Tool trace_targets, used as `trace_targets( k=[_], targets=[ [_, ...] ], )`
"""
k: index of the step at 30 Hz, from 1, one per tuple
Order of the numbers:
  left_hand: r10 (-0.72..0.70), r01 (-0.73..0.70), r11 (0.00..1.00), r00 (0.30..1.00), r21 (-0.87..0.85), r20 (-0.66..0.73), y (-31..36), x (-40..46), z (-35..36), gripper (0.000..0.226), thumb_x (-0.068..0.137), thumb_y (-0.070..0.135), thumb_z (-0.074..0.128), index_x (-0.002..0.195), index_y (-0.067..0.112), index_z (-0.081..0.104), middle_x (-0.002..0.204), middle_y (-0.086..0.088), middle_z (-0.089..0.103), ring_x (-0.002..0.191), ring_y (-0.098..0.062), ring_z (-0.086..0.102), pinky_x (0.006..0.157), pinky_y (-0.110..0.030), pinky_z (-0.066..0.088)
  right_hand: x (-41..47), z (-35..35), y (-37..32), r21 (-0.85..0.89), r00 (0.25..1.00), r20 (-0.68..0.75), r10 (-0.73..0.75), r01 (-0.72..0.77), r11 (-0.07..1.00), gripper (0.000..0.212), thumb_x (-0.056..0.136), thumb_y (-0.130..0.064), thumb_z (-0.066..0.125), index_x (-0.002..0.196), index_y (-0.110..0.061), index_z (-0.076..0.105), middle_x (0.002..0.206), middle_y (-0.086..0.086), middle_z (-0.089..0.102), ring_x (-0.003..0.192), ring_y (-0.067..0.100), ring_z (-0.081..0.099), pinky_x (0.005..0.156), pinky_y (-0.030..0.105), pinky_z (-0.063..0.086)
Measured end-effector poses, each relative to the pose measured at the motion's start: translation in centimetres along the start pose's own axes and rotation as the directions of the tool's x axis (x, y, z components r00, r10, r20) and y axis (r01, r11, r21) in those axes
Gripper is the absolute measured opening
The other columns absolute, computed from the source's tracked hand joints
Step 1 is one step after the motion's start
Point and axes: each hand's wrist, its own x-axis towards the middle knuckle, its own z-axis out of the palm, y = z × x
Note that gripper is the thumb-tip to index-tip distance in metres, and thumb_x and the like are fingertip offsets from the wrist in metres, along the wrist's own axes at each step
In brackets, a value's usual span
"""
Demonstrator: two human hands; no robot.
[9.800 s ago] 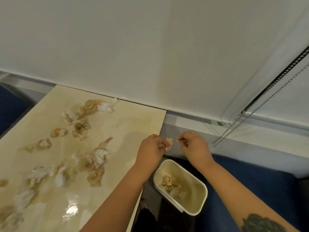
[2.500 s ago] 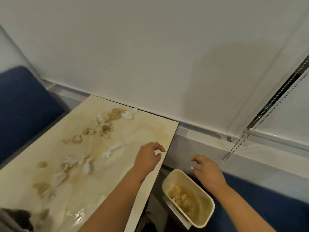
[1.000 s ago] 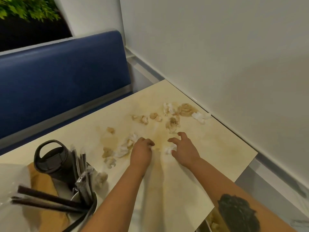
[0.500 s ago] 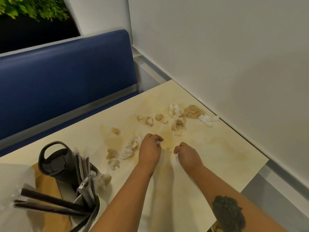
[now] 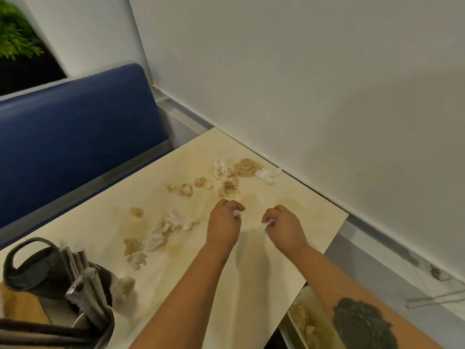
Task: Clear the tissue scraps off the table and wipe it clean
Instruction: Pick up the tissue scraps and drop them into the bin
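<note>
Cream, glossy surface (image 5: 289, 222), brown-stained near centre frame. Left hand (image 5: 224, 222): fingers curled in, pinching a small white scrap (image 5: 236, 213) at the fingertips. Right hand (image 5: 285, 226): fingers curled likewise, pinching a second white bit (image 5: 267, 223). Hands side by side, apart, both low over the surface at mid-frame.

Loose tissue scraps (image 5: 166, 230) lie just left of the left hand; a further cluster (image 5: 236, 172), white and brown-soaked, sits above both hands toward the wall edge. One small piece (image 5: 136, 212) lies apart at left.

Bin (image 5: 305, 323), lower right of frame below the surface edge, partly hidden by the right forearm: holds soiled tissue. Lower left: a dark lidded cup (image 5: 35, 269) beside a holder (image 5: 85, 316) with wrapped sticks.
</note>
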Motion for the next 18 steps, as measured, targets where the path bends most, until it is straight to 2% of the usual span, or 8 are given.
trace_targets(
  k=[5,12,14,16,18],
  targets=[
    [0.084,-0.081,0.996,0.994,-0.034,0.066,3.1,-1.2,2.1,0.022,0.085,-0.001,0.056,0.096,0.012,0.070,0.099,-0.002,0.058,0.085,-0.015,0.056,0.068,-0.012,0.032,-2.6,-2.9,2.1,0.079,0.995,-0.091,0.049,-0.042,0.996,0.027,0.075,0.009,0.052,0.077,-0.011,0.070,0.086,0.001,0.051,0.075,0.019,0.052,0.068,0.028,0.041],
    [0.207,-0.206,0.978,0.951,-0.026,0.231,6.9,-3.8,5.9,0.016,0.082,0.004,0.065,0.094,0.014,0.071,0.098,-0.003,0.062,0.088,-0.017,0.058,0.072,-0.013,0.036,-6.4,-6.5,5.3,0.092,0.972,-0.153,0.179,-0.166,0.982,0.027,0.078,0.007,0.054,0.078,-0.013,0.071,0.089,-0.003,0.049,0.077,0.012,0.049,0.063,0.006,0.034],
    [0.234,-0.238,0.971,0.928,-0.022,0.290,7.7,-4.9,7.2,0.016,0.081,0.006,0.066,0.093,0.015,0.071,0.098,-0.002,0.063,0.088,-0.017,0.058,0.072,-0.013,0.035,-7.8,-7.2,6.5,0.083,0.960,-0.184,0.210,-0.198,0.977,0.029,0.078,0.005,0.056,0.074,-0.021,0.068,0.085,-0.008,0.048,0.076,0.012,0.050,0.065,0.008,0.036],
    [0.259,-0.269,0.963,0.900,-0.018,0.351,8.3,-6.0,8.5,0.016,0.080,0.007,0.066,0.093,0.015,0.072,0.098,-0.003,0.064,0.089,-0.017,0.058,0.071,-0.012,0.034,-9.2,-7.9,7.5,0.061,0.946,-0.212,0.244,-0.236,0.970,0.032,0.077,0.001,0.057,0.071,-0.029,0.065,0.081,-0.014,0.045,0.076,0.011,0.050,0.067,0.016,0.038],
    [0.269,-0.285,0.958,0.870,-0.024,0.413,8.8,-7.1,9.9,0.017,0.080,0.006,0.066,0.094,0.014,0.072,0.100,-0.006,0.065,0.090,-0.019,0.059,0.069,-0.011,0.033,-10.5,-8.5,8.4,0.053,0.937,-0.217,0.275,-0.270,0.962,0.025,0.078,0.001,0.059,0.076,-0.022,0.069,0.082,-0.008,0.046,0.075,0.012,0.048,0.063,0.013,0.032]
  ],
)
